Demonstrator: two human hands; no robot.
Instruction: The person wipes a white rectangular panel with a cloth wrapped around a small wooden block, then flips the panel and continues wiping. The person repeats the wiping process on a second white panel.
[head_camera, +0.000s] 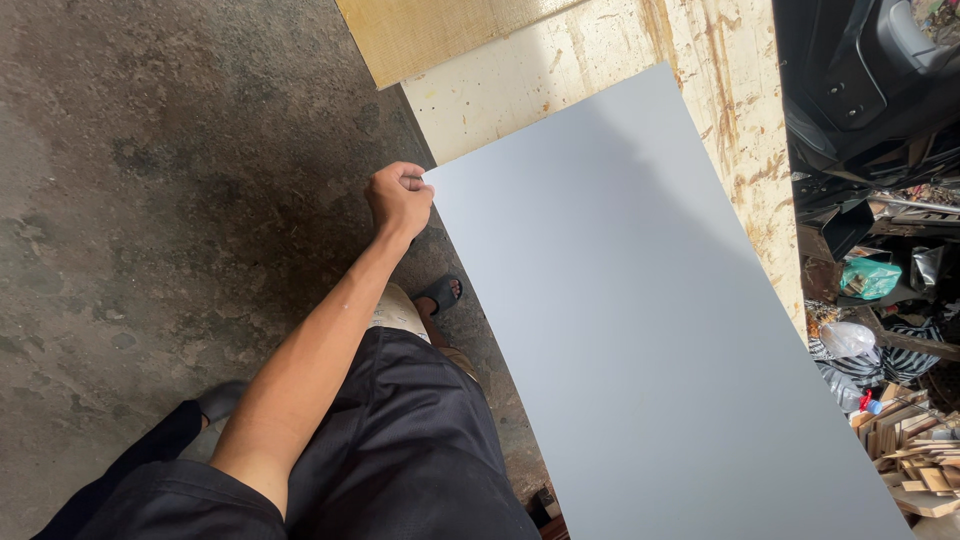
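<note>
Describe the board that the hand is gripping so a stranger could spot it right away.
Start at the concrete floor and follow the bare arm up to the left hand. Its fist grips the corner of a big flat grey board. Unlike the stained cream board beneath, it is smooth, plain and unmarked.

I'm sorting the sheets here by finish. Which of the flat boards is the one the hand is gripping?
The smooth pale grey board: the left hand is closed on its corner. The stained cream board lies beneath it, and the woven-looking tan board sits beyond, both untouched.

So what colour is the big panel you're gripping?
Plain pale grey panel, no pattern; the head view shows it.
</note>
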